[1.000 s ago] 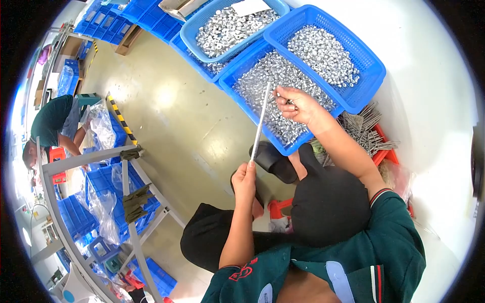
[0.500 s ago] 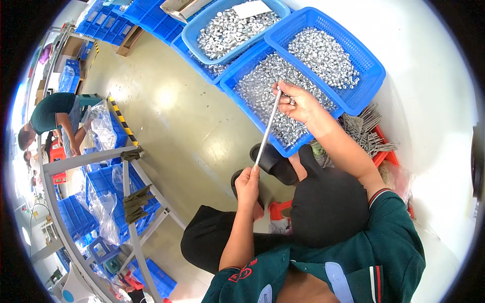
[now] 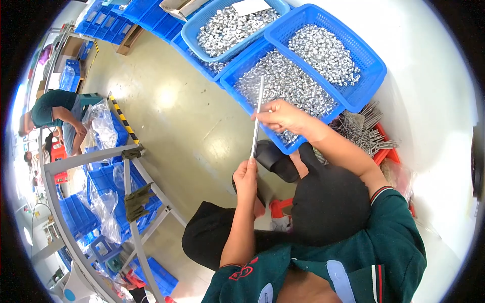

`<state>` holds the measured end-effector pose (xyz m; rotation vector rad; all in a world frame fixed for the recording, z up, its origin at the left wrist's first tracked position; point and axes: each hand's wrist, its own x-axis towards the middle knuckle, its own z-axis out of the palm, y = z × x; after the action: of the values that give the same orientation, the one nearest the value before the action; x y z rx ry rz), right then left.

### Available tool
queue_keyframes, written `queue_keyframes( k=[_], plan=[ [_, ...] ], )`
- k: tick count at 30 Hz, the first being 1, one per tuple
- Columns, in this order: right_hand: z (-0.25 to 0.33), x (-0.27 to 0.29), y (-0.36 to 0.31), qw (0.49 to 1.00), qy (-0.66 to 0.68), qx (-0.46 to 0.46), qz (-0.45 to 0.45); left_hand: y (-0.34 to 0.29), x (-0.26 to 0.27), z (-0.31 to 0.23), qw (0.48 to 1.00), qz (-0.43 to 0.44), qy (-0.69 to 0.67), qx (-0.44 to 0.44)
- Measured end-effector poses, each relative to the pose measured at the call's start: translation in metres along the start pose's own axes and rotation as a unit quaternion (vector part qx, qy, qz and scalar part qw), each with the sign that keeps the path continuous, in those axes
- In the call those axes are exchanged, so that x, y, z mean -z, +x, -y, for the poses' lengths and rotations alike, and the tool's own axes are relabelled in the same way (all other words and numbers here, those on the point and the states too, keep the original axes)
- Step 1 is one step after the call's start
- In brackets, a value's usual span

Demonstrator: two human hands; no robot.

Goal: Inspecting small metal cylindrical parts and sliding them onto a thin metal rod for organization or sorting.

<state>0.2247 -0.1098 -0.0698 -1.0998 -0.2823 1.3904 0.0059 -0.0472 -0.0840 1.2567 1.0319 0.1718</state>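
Observation:
My left hand (image 3: 246,177) is closed around the lower end of a long, thin metal rod (image 3: 256,139), which stands nearly upright in the picture. Farther up, the fingers of my right hand (image 3: 284,117) close on the rod around its middle, slightly blurred. The rod's upper end sticks out past them, above the near corner of a blue basket (image 3: 290,147). Small shiny metal fittings (image 3: 303,91) fill that basket. Whether any fitting sits under my right fingers is hidden.
A second blue basket (image 3: 373,65) and a light blue tub (image 3: 189,38) also hold metal parts. Loose long rods (image 3: 361,132) lie in a red bin (image 3: 388,154) at right. A grey metal frame (image 3: 91,160) stands left; beyond it a person (image 3: 58,108) bends over.
My right hand has moved from the rod's upper end down to its middle, toward my left hand. The rod has tilted more upright; my left hand has shifted slightly.

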Motion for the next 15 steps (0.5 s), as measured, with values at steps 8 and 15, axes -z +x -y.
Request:
queue_keyframes(
  k=[8, 15],
  plan=[
    [0.010, 0.034, -0.001, 0.987, 0.152, 0.006, -0.047, 0.001, 0.004, 0.002, 1.000, -0.004, -0.007, -0.001],
    [0.002, 0.052, 0.007, 0.940, 0.339, 0.027, 0.012, -0.002, 0.005, 0.003, 1.000, -0.002, 0.021, -0.012]
  ],
)
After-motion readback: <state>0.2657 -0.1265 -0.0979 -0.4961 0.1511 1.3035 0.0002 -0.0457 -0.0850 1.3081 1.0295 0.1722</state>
